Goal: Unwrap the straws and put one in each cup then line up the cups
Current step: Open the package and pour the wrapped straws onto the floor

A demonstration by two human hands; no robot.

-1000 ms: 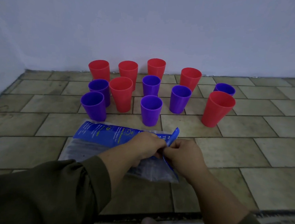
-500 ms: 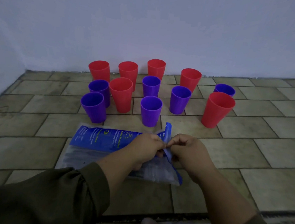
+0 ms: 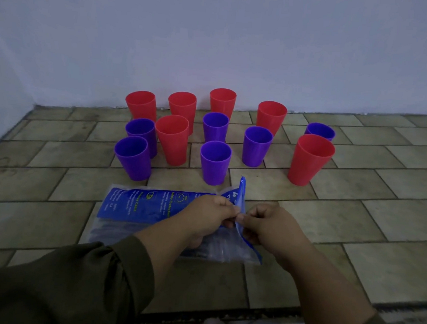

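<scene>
Straw packet (image 3: 137, 204) is lying flat on the tiled floor (image 3: 355, 224), a clear plastic bag with a big blue printed label on its far half and dark thin stuff inside the clear near half. Can't really make out single straws through the plastic, it's pretty dim.

Both hands are at the packet's right end. Left hand (image 3: 208, 217) has its fingers (image 3: 225, 208) curled and pinching the blue edge strip (image 3: 241, 194), and the right hand (image 3: 271, 225) pinches the same strip from the other side, fingers (image 3: 253, 213) curled too, knuckles nearly touching the left ones. The strip stands up off the packet between the two hands, with its top corner sticking up toward the cups.

All the cups stand upright just beyond the packet, six red and six purple, mixed up in a loose cluster. None of them has a straw in it. Closest to the packet is a purple cup (image 3: 215, 162), right behind the raised strip. Another purple cup (image 3: 133, 156) sits behind the packet's left end, and a red cup (image 3: 311, 159) stands off beyond its right end. The rest go back toward the white wall (image 3: 217, 34).

Dark olive sleeves (image 3: 70, 278) on both arms.
</scene>
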